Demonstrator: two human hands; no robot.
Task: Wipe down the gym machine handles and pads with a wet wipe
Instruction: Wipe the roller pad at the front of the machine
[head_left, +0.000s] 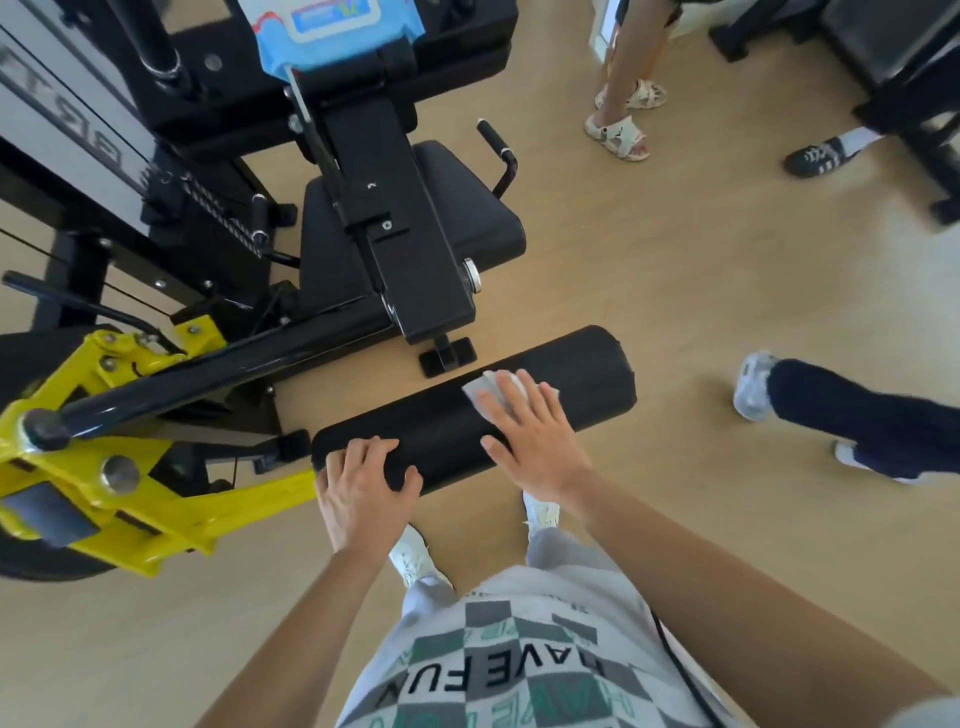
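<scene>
Surface/room: pale wood-look floor (675, 270), indoor gym. Black gym machine (405, 270) fills the upper left, seen from above. A yellow lever arm (130, 499) runs along the lower left. A second black bench (883, 41) sits in the top right corner, blurred.

Bystanders on the floor to the right of the machine: 2 sandalled feet (618, 135), 1 dark striped sneaker (821, 156), and 1 leg in dark trousers (857, 415) with pale shoes.

Machine parts: black seat pad (467, 208) under the central frame post. A curved black handle (498, 148) stands just beside the seat's right edge. A black cylindrical roller pad (582, 369) lies crosswise, nearest the wearer, above the floor.

Container: 1 blue pack of wet wipes (332, 31) rests on top of the machine's upper pad at the top edge of the view, label side up. Its contents cannot be seen.

Task item: white wet wipe (485, 387), crumpled flat on top of the roller pad, right of centre.

Hands: right hand (530, 431) lies palm down with fingers spread and straight, pressing the wipe against the pad. Only the wipe's far edge shows beyond the fingertips. Left hand (363, 488) grips the roller pad's left end, fingers curled over the top and thumb on the near side.

Wearer's 2 white shoes stand on the floor below the pad.
</scene>
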